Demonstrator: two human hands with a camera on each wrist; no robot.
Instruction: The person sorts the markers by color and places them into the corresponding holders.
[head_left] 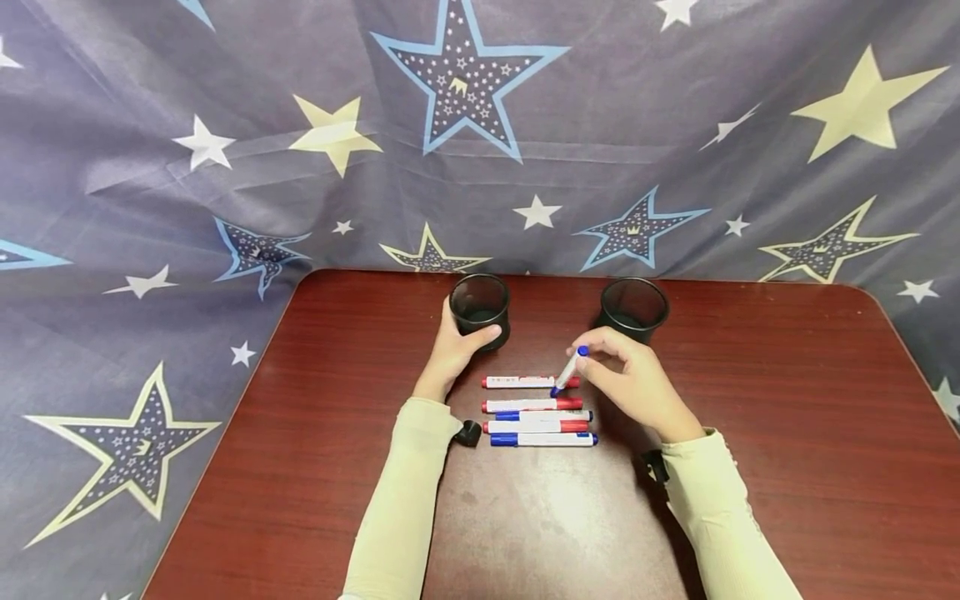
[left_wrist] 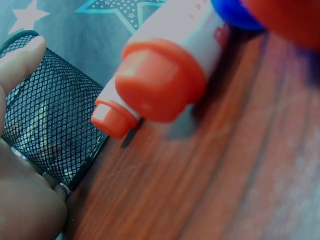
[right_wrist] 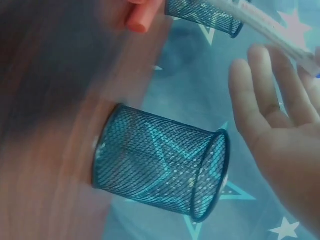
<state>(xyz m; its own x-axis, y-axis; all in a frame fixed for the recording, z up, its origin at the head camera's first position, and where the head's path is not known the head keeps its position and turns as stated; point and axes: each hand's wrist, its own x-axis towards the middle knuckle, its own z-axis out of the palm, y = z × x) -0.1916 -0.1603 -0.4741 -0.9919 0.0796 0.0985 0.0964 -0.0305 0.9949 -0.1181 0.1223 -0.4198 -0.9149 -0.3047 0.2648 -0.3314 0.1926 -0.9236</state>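
Note:
My left hand (head_left: 450,354) grips a black mesh pen cup (head_left: 501,320), its thumb lying along the near side of the wall. Between the thumb and fingertips of my right hand (head_left: 639,385) a white marker with blue ends (head_left: 568,372) is pinched. That marker slants, its lower end overlapping the farthest red-capped marker (head_left: 517,382) in the head view. Below it lie another red marker (head_left: 525,406), a blue marker (head_left: 543,416), a second red one (head_left: 525,427) and a blue-capped one (head_left: 543,440), roughly parallel. The right wrist view shows the pinched marker (right_wrist: 272,30) at the upper right.
A second black mesh pen cup (head_left: 634,321) stands upright just beyond my right hand. The reddish-brown wooden table (head_left: 337,467) ends at a star-patterned cloth (head_left: 262,75) hanging behind it. Dark camera mounts (head_left: 468,433) sit at both wrists.

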